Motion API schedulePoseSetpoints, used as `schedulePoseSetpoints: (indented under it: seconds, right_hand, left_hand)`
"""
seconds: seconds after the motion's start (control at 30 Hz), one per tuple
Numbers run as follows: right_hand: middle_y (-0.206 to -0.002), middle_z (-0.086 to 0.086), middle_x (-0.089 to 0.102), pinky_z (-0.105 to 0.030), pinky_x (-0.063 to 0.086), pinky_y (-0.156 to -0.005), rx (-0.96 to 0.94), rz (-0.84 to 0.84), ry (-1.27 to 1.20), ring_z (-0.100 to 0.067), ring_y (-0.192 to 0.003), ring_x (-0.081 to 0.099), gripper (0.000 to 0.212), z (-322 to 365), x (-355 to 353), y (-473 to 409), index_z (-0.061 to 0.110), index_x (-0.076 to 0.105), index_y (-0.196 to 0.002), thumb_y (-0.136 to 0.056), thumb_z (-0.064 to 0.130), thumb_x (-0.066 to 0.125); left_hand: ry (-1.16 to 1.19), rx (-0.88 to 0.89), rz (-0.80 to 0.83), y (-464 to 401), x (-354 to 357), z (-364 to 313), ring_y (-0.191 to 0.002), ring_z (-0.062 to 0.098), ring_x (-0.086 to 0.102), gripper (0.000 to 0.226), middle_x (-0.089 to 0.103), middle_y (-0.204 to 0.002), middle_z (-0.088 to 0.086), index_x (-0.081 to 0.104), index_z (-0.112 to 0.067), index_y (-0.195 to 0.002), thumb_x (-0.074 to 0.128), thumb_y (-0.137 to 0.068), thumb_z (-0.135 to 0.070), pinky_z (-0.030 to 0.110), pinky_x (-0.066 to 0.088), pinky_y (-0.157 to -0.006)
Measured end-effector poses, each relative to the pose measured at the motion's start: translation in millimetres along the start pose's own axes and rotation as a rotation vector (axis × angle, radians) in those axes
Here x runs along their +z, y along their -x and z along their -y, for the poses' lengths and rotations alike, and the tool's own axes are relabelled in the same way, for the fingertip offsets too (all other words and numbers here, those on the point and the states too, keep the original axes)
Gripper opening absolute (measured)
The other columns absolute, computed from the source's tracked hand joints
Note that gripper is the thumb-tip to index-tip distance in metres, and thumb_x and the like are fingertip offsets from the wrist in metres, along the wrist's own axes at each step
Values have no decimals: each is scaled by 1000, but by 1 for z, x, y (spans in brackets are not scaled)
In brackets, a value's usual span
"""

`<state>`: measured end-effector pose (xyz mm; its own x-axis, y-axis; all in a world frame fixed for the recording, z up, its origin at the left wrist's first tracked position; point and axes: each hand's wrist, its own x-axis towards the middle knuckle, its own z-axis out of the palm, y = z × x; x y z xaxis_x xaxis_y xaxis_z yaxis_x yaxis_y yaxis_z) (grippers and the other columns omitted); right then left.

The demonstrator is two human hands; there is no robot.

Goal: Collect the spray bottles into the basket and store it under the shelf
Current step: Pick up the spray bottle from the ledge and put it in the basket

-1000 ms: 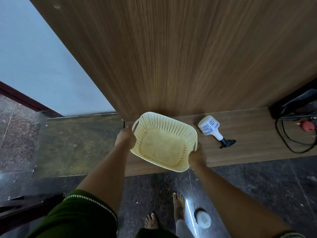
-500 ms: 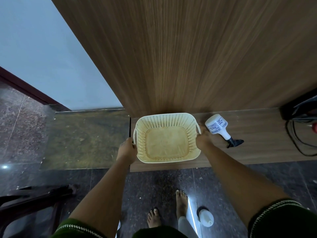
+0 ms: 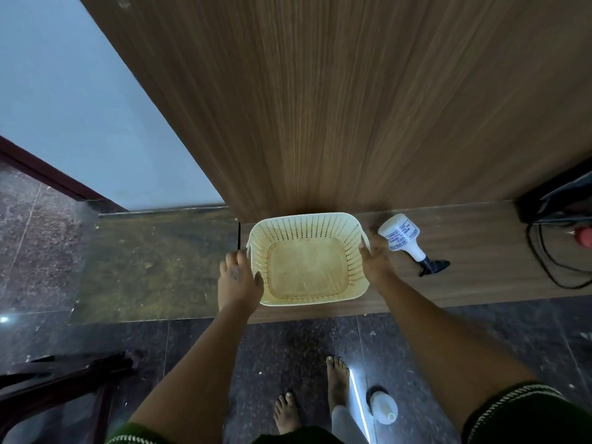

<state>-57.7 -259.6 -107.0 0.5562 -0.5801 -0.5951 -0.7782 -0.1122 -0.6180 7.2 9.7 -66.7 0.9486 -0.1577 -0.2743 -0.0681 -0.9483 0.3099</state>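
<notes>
Basket (image 3: 307,261): cream, perforated walls, nothing inside, sitting upright on the low wooden shelf (image 3: 480,251) at its left end, back rim close to the tall wood panel (image 3: 320,107).

Left hand (image 3: 238,277) is against the basket's left wall, fingers loose and fairly straight, thumb by the rim. It looks like contact, not a real grip. Right hand (image 3: 373,259) is at the right wall by the small handle, fingers extended and touching the side; I can't tell whether any finger hooks the handle.

Spray bottle (image 3: 405,240): white with a printed label and a black trigger head, lying on its side on the shelf just right of the basket, very near the right hand, nozzle end pointing away to the right.

Second white bottle (image 3: 384,408) stands on the dark stone floor (image 3: 288,347) beside the person's bare feet (top-down view, so only its top shows).

Far right of the shelf: black cables (image 3: 544,261) and something red at the frame edge. Dark chair frame (image 3: 57,379) lower left. Pale wall (image 3: 80,107) on the left.
</notes>
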Motion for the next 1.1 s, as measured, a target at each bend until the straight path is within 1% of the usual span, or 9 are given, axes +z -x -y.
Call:
schedulePoseSetpoints:
  seconds: [0.1, 0.2, 0.37, 0.47, 0.63, 0.73, 0.8, 0.97, 1.1]
  right_hand:
    - [-127, -5, 53, -37, 44, -90, 32, -203, -112, -32, -119, 52, 53, -15, -21, -2, 13, 36, -140, -93, 32, 53]
    - [-132, -18, 49, -37, 46, -87, 90, -295, 22, -38, -117, 51, 51, -43, -54, -13, 14, 44, -133, -87, 29, 61]
    - [-127, -21, 52, -37, 48, -86, 265, -343, -21, -38, -110, 56, 54, -82, -88, -40, 9, 49, -128, -83, 35, 66]
    - [-131, -20, 49, -43, 47, -97, 354, -339, -49, -36, -116, 52, 68, -106, -89, -56, 6, 45, -133, -79, 41, 69]
    - [-134, -20, 45, -46, 48, -98, 468, -381, -169, -35, -120, 50, 75, -129, -86, -88, 5, 40, -135, -80, 49, 66]
    - [-137, -22, 45, -43, 43, -102, 484, -436, -168, -34, -127, 42, 70, -133, -91, -112, 1, 39, -135, -87, 46, 59]
    - [-138, -21, 44, -44, 44, -99, 530, -439, -199, -36, -125, 46, 68, -134, -92, -125, 1, 38, -135, -87, 43, 60]
    - [-127, -20, 55, -45, 54, -85, 627, -435, -362, -37, -106, 61, 55, -136, -95, -145, 5, 46, -126, -81, 26, 70]
    - [-111, -18, 65, -42, 57, -82, 645, -275, -534, -33, -97, 65, 38, -147, -98, -158, 0, 51, -120, -85, 15, 56]
  left_hand:
    - [58, 175, -33, 8, 6, -32, -133, 29, 36, 70, 35, -146, 11, 26, -12, -146, 60, -86, -27, 45, 39, -109]
    - [134, 266, 57, 11, 19, -82, -136, 30, 31, 74, 30, -148, 11, 17, -13, -149, 56, -89, -32, 44, 33, -113]
    - [72, 559, 130, 5, 54, -162, -131, 28, 41, 63, 40, -146, 10, 30, -10, -145, 47, -93, -39, 39, 38, -105]
    - [132, 634, 100, -1, 72, -199, -131, 25, 44, 57, 44, -145, 9, 37, -9, -142, 48, -93, -35, 37, 40, -107]
    - [41, 793, 82, -22, 107, -231, -125, 35, 52, 61, 51, -138, 19, 45, 1, -136, 44, -86, -34, 42, 36, -109]
    - [-80, 758, 199, -36, 122, -247, -145, 30, 24, 65, 27, -155, 18, 24, -1, -147, 47, -93, -28, 39, 10, -120]
    - [-111, 701, 271, -47, 133, -257, -147, 30, 15, 70, 17, -158, 17, 14, -2, -150, 48, -93, -27, 37, 5, -120]
    - [-127, 504, 490, -62, 153, -277, -143, 37, 23, 80, 16, -157, 21, 4, 1, -150, 52, -93, -29, 43, 24, -116]
    - [1, 382, 517, -66, 157, -284, -134, 34, 38, 73, 36, -147, 19, 16, 0, -147, 55, -92, -27, 42, 35, -110]
